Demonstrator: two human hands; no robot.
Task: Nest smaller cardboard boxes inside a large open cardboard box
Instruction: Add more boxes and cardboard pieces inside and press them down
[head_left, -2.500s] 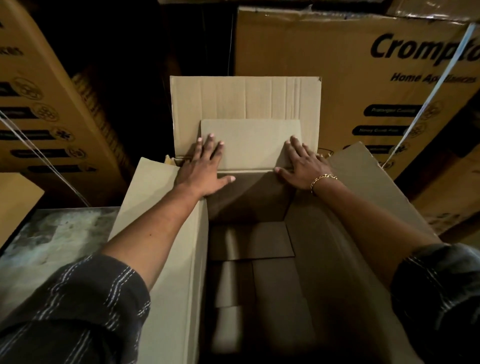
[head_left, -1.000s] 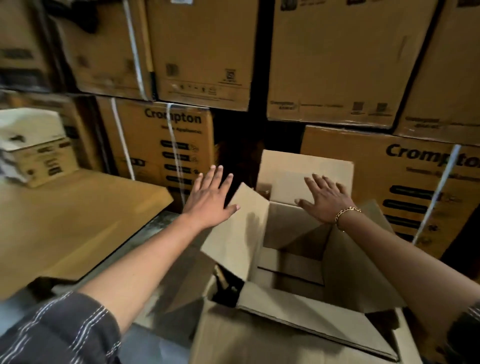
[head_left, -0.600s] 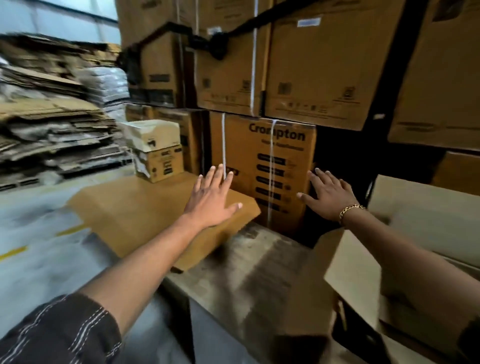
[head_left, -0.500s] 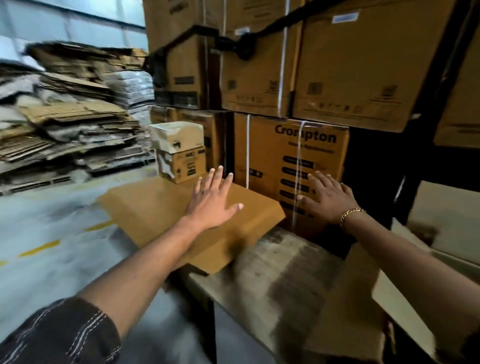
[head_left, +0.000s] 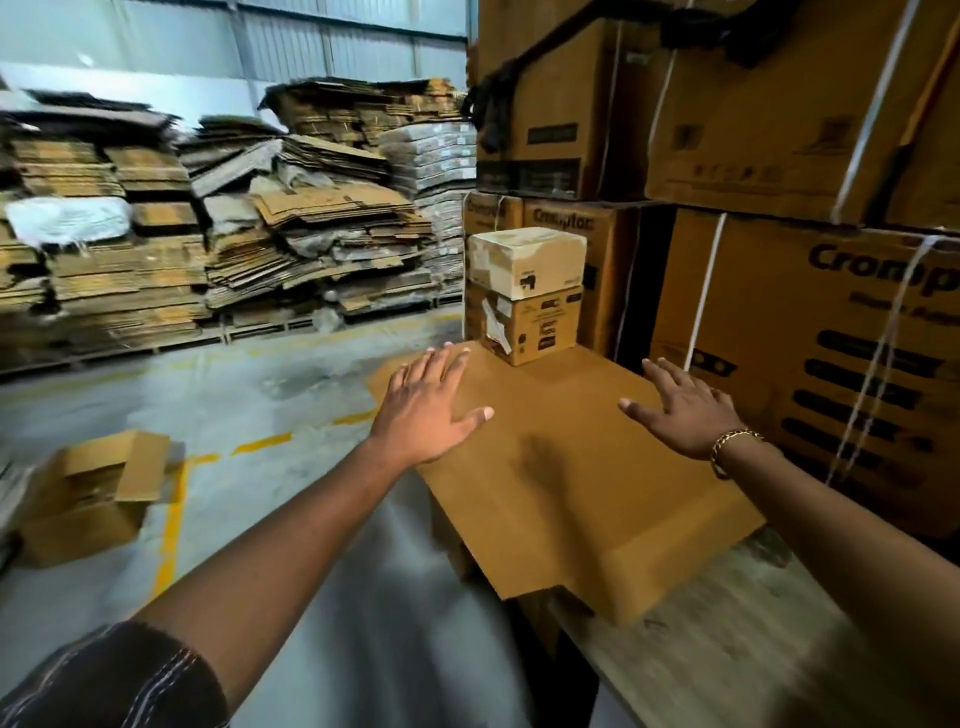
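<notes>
Two small closed cardboard boxes are stacked at the far end of a flat brown cardboard sheet (head_left: 561, 467): a pale one (head_left: 524, 260) on top of a brown printed one (head_left: 524, 327). My left hand (head_left: 428, 410) and my right hand (head_left: 680, 410) are stretched out above the sheet, fingers straight and spread, holding nothing. Both hands are short of the stacked boxes. The large open box is out of view.
Strapped Crompton cartons (head_left: 810, 332) stack high on the right. A worn table top (head_left: 727, 649) carries the sheet. An open small carton (head_left: 93, 493) lies on the concrete floor at left. Heaps of flattened cardboard (head_left: 208, 234) fill the background.
My view has swung left, away from the large open box, which has left the frame. Both hands came off its flap and now reach out over the brown sheet toward the two stacked boxes.
</notes>
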